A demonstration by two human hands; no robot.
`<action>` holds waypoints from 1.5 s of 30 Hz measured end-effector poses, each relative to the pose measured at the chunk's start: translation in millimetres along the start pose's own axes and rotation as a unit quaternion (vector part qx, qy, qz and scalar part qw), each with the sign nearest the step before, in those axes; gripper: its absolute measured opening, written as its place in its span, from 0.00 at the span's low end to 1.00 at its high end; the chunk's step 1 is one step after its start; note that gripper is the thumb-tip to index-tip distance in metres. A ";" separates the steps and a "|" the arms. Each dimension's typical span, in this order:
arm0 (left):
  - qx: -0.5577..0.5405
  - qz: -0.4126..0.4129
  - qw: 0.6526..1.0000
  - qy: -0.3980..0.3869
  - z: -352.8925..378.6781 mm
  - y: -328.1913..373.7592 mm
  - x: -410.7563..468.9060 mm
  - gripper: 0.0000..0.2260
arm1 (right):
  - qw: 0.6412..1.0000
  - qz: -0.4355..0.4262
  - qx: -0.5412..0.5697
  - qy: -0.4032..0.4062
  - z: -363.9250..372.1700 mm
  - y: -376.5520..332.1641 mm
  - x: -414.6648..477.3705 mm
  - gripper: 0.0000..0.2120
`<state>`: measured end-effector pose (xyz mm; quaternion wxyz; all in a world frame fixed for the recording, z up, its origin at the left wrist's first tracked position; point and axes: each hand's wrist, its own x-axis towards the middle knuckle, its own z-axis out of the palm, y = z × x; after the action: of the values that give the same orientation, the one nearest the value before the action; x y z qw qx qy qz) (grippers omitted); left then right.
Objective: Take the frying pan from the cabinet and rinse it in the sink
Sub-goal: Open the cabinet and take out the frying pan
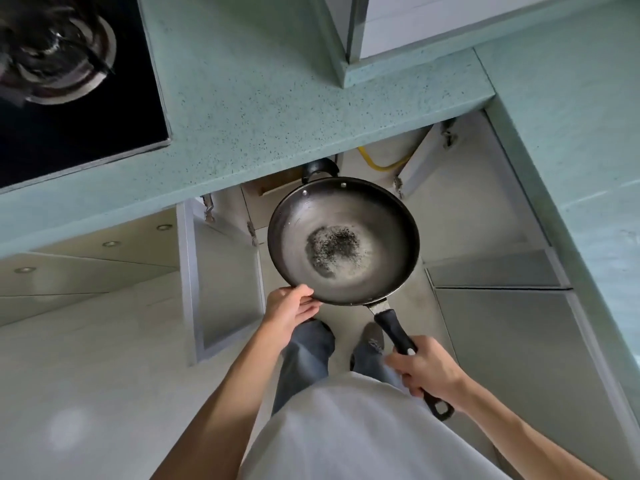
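A dark round frying pan (pixel 343 240) with a worn, speckled patch in its middle is held level in front of the open cabinet (pixel 457 209) under the counter. My right hand (pixel 426 370) is shut on its black handle. My left hand (pixel 291 310) grips the pan's near left rim with thumb on top. Both cabinet doors stand open. No sink is in view.
A green speckled countertop (pixel 249 98) runs across the top and down the right side. A black gas hob (pixel 69 74) with a burner sits at the top left. A yellow hose (pixel 377 162) and another dark pan (pixel 320 168) show inside the cabinet. My feet stand on the pale floor below.
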<state>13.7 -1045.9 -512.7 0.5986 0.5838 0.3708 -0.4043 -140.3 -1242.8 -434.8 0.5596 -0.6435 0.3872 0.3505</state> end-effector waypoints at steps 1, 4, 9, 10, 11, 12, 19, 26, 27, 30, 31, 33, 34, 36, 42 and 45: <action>-0.001 0.005 1.000 0.004 3.6 -2.8 -9.2 0.02 | 1.000 -0.004 -0.008 -0.001 -5.4 2.5 -6.7 0.11; -0.022 0.017 0.999 0.028 15.4 -14.5 -40.0 0.03 | 1.000 -0.017 -0.012 -0.019 -24.0 8.1 -30.8 0.12; -0.058 0.033 0.997 0.038 31.2 -34.9 -93.8 0.03 | 0.997 -0.044 -0.032 -0.058 -56.7 18.8 -72.2 0.13; -0.063 0.033 0.997 0.044 32.6 -37.2 -102.6 0.03 | 0.996 -0.049 -0.037 -0.063 -61.1 21.0 -79.7 0.11; -0.067 0.030 0.996 0.048 33.8 -39.7 -111.0 0.02 | 0.995 -0.054 -0.042 -0.065 -64.6 23.5 -87.1 0.10; -0.074 0.027 0.996 0.049 34.6 -42.5 -119.3 0.01 | 0.995 -0.060 -0.047 -0.067 -68.0 26.0 -93.4 0.10; -0.105 0.082 0.991 0.032 41.9 -37.6 -161.7 0.03 | 0.982 -0.138 -0.116 -0.064 -86.5 23.8 -118.6 0.14; -0.138 0.158 0.977 0.035 40.0 0.7 -176.7 0.02 | 0.969 -0.205 -0.122 -0.061 -89.8 -13.8 -111.0 0.13; -0.142 0.166 0.975 0.035 38.3 8.2 -177.5 0.02 | 0.968 -0.210 -0.121 -0.061 -88.8 -21.3 -108.2 0.13; -0.150 0.185 0.971 0.032 30.0 33.8 -172.7 0.02 | 0.965 -0.223 -0.127 -0.057 -82.9 -48.0 -95.9 0.12; -0.155 0.187 0.970 0.031 26.4 43.5 -168.9 0.02 | 0.964 -0.226 -0.128 -0.056 -80.0 -58.0 -90.9 0.12; -0.163 0.188 0.968 0.029 18.9 65.2 -158.2 0.03 | 0.963 -0.233 -0.125 -0.055 -73.3 -79.9 -78.4 0.11; -0.165 0.188 0.968 0.028 15.2 77.1 -152.2 0.04 | 0.962 -0.235 -0.124 -0.053 -69.2 -91.8 -71.7 0.11; -0.170 0.187 0.967 0.027 7.5 101.8 -137.2 0.04 | 0.962 -0.238 -0.121 -0.049 -60.4 -116.2 -57.4 0.11; -0.163 0.181 0.970 0.022 -14.7 185.2 -84.7 0.04 | 0.968 -0.223 -0.110 -0.045 -35.5 -196.7 -7.4 0.12; -0.168 0.176 0.970 0.023 -22.4 227.2 -56.5 0.03 | 0.971 -0.213 -0.100 -0.043 -26.6 -237.7 20.1 0.12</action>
<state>200.1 -1022.5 -371.2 0.7413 0.5399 0.3383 -0.2109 81.0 -1253.7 -342.6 0.5701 -0.7485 0.1796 0.2873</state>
